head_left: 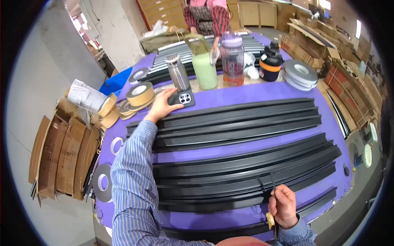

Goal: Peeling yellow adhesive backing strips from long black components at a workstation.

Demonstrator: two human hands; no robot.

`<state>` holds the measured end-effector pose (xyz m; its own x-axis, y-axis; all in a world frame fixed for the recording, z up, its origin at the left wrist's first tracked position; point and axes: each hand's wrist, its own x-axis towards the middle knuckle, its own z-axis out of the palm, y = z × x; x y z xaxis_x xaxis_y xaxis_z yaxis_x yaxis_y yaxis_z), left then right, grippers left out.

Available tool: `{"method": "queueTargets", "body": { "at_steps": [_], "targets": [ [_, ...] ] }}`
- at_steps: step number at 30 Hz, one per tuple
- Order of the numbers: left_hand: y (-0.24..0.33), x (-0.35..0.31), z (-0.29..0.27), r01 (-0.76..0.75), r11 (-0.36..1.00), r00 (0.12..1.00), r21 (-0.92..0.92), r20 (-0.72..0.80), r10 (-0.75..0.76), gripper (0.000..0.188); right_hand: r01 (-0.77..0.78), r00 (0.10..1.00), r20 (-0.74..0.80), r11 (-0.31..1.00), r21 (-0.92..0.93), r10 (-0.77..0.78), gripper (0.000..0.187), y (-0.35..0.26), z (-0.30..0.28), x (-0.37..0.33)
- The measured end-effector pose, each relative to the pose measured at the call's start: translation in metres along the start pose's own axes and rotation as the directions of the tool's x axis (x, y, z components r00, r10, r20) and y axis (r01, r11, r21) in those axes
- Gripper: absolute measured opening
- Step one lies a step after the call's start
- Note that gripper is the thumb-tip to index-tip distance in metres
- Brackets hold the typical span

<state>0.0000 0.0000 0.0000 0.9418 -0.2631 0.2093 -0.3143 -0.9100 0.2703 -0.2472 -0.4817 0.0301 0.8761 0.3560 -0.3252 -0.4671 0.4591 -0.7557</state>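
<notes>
My left hand (163, 105) reaches to the far left part of the table. Its thumb and fingers straddle a dark phone (175, 99) lying with its cameras facing up, next to a steel flask (177, 74). At the near right, my right hand (284, 201) is closed, pinching a narrow black strip (273, 179) that sticks up from the fingers. A small tan ring, perhaps a tape roll (270, 221), sits against this hand's near side. Between my hands lie long black channel-shaped strips (242, 164), in rows across the purple tabletop (230, 149).
Tape rolls (140, 93) line the left edge; grey rolls (301, 73) stand at the far right. A green jug (204, 69), purple bottle (232, 61) and black-orange bottle (271, 65) stand behind the strips. Another person (207, 18) is across the table. Cardboard (67, 158) leans at left.
</notes>
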Motion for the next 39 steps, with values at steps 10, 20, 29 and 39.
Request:
{"method": "queueTargets", "body": {
  "at_steps": [10,20,29,39],
  "targets": [
    [0.231,-0.147,-0.021,-0.124,0.990,0.967,0.062,-0.216,0.135,0.054,0.105,0.984,0.156,0.984,-0.144,-0.082,0.017,-0.010,0.002,0.037],
    [0.309,-0.219,0.001,-0.030,0.984,0.998,0.178,-0.056,0.040,0.061,0.185,0.976,0.159,0.952,-0.245,-0.148,0.016,-0.012,-0.011,-0.008],
    [0.343,-0.276,0.015,-0.094,0.991,0.996,-0.091,-0.002,0.094,0.055,0.199,0.979,0.020,0.934,-0.297,-0.202,0.015,-0.001,-0.056,-0.065],
    [0.361,-0.304,0.023,-0.048,0.994,0.983,-0.097,-0.180,0.030,0.044,0.236,0.968,-0.003,0.914,-0.328,-0.251,0.014,0.049,-0.071,-0.099]
  ]
}}
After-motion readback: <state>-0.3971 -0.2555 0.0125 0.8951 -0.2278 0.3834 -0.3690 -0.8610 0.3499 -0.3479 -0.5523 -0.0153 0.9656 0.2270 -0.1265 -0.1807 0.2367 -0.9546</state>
